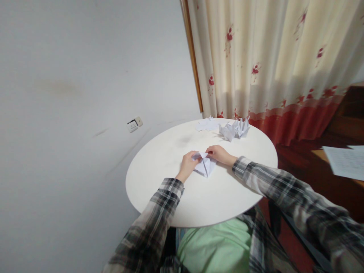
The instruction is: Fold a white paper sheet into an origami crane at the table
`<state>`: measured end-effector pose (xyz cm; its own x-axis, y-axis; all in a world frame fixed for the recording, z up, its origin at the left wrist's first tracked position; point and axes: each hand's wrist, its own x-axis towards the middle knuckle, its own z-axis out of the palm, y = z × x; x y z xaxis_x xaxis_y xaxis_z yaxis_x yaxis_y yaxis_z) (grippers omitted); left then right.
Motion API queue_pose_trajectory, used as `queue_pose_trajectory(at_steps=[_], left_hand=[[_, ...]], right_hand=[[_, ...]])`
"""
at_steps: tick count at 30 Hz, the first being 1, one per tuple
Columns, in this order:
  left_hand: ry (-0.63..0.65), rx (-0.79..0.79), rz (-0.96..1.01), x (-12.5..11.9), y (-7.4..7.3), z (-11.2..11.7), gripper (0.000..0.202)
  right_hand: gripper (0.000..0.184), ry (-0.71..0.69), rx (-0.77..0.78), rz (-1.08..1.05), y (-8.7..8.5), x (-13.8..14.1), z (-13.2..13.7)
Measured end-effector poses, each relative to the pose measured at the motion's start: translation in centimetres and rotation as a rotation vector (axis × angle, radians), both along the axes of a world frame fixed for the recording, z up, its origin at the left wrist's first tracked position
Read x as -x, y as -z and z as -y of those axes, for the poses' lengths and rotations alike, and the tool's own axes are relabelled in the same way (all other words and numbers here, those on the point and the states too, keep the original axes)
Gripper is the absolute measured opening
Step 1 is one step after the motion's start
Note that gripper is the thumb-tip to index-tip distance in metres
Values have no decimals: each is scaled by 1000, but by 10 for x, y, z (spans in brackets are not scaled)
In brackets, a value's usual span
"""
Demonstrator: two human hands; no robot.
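Note:
A folded white paper piece (pixel 205 166) lies on the round white table (pixel 170 178) in front of me. My left hand (pixel 188 162) pinches its left upper edge with curled fingers. My right hand (pixel 220 153) pinches the right upper edge, fingertips pressed together on the paper. Both plaid sleeves reach in from the near side. The paper's pointed lower tip faces me.
Several finished folded paper figures (pixel 234 129) and loose white paper (pixel 206 124) sit at the table's far edge. A flowered curtain (pixel 270 60) hangs behind. A dark wooden desk with a sheet (pixel 345 161) stands at the right. A wall socket (pixel 134 124) is at left.

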<state>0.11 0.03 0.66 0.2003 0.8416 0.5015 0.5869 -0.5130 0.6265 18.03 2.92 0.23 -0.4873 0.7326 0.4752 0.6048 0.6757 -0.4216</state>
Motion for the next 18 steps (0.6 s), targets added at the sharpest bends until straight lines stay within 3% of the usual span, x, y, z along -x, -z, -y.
queue_pose_trajectory(at_steps=[18], left_hand=[[-22,-14,-8,1,2,-3,11]], right_hand=[[13,-3,29,-26,1,1,1]])
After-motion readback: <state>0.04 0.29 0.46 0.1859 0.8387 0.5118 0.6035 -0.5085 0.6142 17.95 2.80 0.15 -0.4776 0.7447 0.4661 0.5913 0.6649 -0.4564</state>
